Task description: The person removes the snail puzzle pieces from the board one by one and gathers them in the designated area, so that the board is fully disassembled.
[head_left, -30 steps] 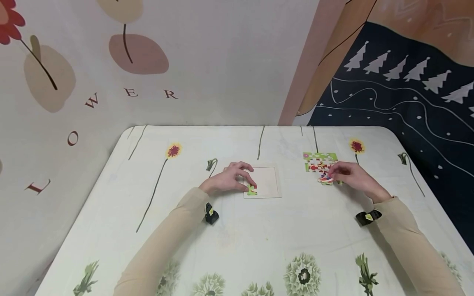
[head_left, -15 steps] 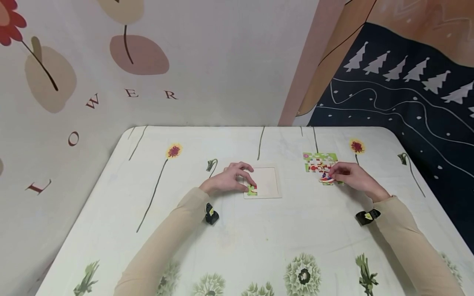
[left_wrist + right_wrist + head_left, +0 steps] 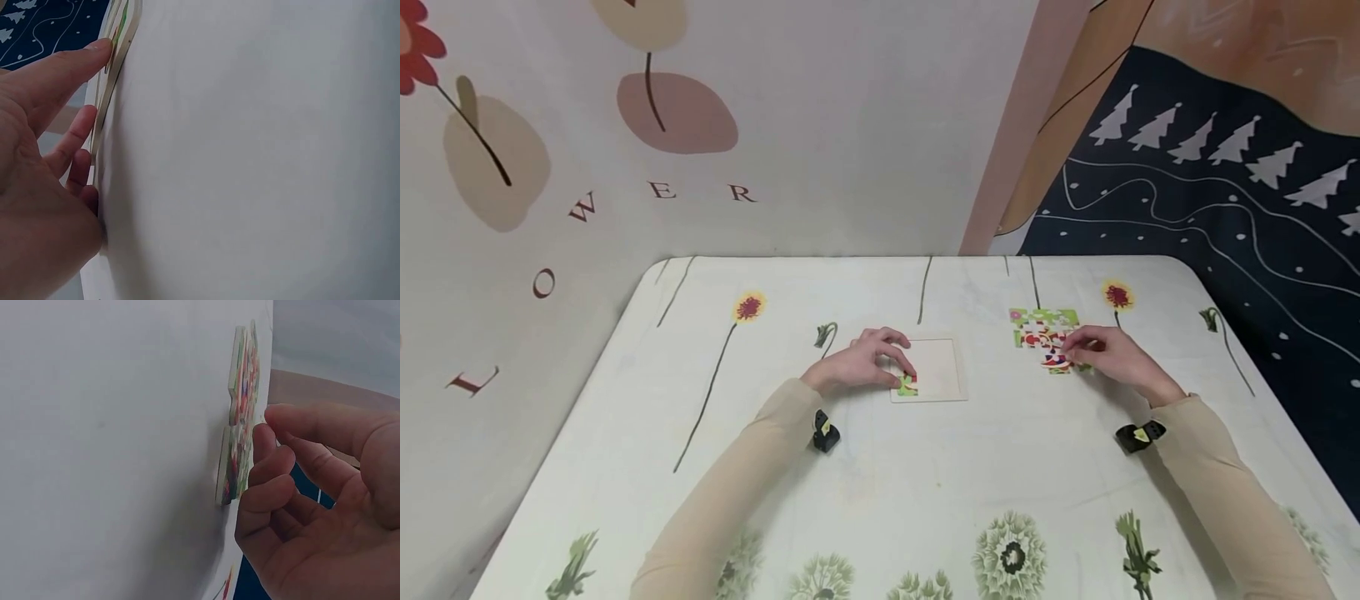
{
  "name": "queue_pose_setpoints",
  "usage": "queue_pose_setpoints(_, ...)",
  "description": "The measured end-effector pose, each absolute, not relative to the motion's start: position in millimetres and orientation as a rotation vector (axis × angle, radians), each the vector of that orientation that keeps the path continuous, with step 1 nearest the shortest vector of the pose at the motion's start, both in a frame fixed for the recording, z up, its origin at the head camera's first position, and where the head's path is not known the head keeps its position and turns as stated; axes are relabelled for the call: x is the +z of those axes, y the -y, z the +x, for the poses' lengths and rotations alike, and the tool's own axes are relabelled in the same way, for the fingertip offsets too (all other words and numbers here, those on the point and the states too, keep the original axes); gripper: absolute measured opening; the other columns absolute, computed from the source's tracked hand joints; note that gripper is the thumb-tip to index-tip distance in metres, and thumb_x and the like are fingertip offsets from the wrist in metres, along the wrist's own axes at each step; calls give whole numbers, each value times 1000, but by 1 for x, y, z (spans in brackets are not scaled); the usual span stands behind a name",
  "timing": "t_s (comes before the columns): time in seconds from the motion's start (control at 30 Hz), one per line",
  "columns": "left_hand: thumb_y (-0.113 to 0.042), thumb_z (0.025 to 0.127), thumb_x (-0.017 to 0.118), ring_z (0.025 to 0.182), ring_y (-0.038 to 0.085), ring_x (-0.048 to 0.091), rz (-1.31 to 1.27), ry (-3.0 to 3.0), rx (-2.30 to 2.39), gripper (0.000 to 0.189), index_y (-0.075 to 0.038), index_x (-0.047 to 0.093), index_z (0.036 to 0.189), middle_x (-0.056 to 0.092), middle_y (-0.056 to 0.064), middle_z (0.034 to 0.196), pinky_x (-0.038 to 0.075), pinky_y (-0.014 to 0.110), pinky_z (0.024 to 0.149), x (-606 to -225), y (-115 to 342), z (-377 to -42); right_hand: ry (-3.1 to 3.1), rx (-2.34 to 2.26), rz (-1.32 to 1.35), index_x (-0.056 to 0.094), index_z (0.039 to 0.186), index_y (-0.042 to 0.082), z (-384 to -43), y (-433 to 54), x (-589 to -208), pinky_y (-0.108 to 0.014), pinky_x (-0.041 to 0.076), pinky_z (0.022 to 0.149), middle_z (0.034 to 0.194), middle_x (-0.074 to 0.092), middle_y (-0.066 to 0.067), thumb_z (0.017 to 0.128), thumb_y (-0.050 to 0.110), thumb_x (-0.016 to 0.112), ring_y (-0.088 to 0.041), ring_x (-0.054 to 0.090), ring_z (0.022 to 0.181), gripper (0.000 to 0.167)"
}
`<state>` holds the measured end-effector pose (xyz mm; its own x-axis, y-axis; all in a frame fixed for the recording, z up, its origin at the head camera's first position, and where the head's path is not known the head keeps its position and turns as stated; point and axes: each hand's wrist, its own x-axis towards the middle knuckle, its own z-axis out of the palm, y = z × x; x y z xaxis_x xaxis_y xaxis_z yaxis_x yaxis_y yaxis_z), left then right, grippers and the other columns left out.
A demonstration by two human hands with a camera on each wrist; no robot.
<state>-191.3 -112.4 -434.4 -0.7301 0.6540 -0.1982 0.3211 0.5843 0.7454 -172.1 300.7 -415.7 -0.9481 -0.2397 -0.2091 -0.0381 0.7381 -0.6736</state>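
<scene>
A thin, pale wooden puzzle tray (image 3: 940, 340) lies near the middle of the table. In its near left corner sits a green and red jigsaw piece (image 3: 907, 387), which my left hand (image 3: 867, 360) pinches between thumb and index finger. The left wrist view shows the thumb (image 3: 81, 62) along the tray's edge, with other fingers near its side. Off to the right, my right hand (image 3: 1108, 354) has thumb and index finger together at a red, white and blue jigsaw piece (image 3: 1057, 362). In the right wrist view the fingertips (image 3: 270, 414) are close beside the pieces; the contact is partly hidden.
Several jigsaw pieces (image 3: 1045, 318) in green, red and white lie in a rough block behind and left of the right hand. A white floral cloth (image 3: 880, 483) covers the table. Printed curtains or walls (image 3: 850, 150) rise behind its far edge.
The red, white and blue piece at my right fingertips has turned slightly and sits lower among its neighbours. My left hand keeps its place on the tray. The head view has shifted slightly.
</scene>
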Motion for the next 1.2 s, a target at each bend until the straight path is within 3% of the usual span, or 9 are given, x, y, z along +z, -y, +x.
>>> queue_pose_setpoints(0.23, -10, 84, 73, 138, 34, 30, 760, -2359, 985, 23, -14, 77, 106, 48, 10, 143, 21, 55, 116, -431, 112, -192, -2636, -1105, -225, 66, 114, -4, -171, -287, -416, -25, 46, 64, 115, 64, -23, 98, 12, 60, -11, 54, 80, 24)
queue_pose_setpoints(0.47, -4, 83, 72, 133, 34, 44, 808, -2407, 1046, 25, -6, 75, 108, 56, 17, 135, 24, 53, 117, -430, 114, -196, -2644, -1156, -342, 68, 110, -4, -172, -263, -418, -23, 46, 62, 115, 65, -25, 97, 7, 60, -10, 54, 78, 19)
queue_pose_setpoints(0.7, -5, 84, 73, 136, 37, 42, 740, -2454, 1089, 28, -5, 74, 112, 54, 18, 138, 24, 54, 118, -431, 116, -201, -2602, -1235, -447, 69, 107, -4, -172, -235, -421, -24, 45, 59, 105, 66, -22, 95, 4, 62, -7, 52, 71, 16)
queue_pose_setpoints(1.2, -4, 82, 75, 136, 36, 41, 807, -2415, 1098, 33, -4, 73, 115, 53, 18, 137, 25, 51, 117, -441, 120, -213, -2503, -1266, -558, 70, 105, -1, -173, -192, -425, -23, 45, 66, 106, 69, -20, 93, 4, 62, -14, 57, 78, 15)
